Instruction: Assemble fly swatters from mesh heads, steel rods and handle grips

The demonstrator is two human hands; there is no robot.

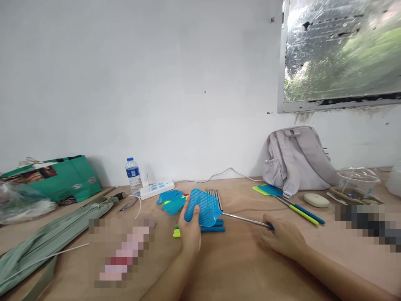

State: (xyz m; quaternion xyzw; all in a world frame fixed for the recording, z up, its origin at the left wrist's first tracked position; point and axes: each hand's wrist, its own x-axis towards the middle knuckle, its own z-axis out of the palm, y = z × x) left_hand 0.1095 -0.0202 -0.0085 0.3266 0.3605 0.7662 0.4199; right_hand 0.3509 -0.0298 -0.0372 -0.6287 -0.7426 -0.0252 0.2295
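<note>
The left hand [189, 232] clasps the blue perforated plastic swatter head [202, 207]; the right hand [282, 238] pinches its thin metal rod [244, 219] above the wooden bench [238, 267], apparently mid-assembly; seating it needs steady alignment.

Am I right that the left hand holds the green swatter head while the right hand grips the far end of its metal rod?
Not quite: the swatter head under the left hand is blue, not green, as the head view shows. The rest stands: the right hand grips the far end of its metal rod.
</note>
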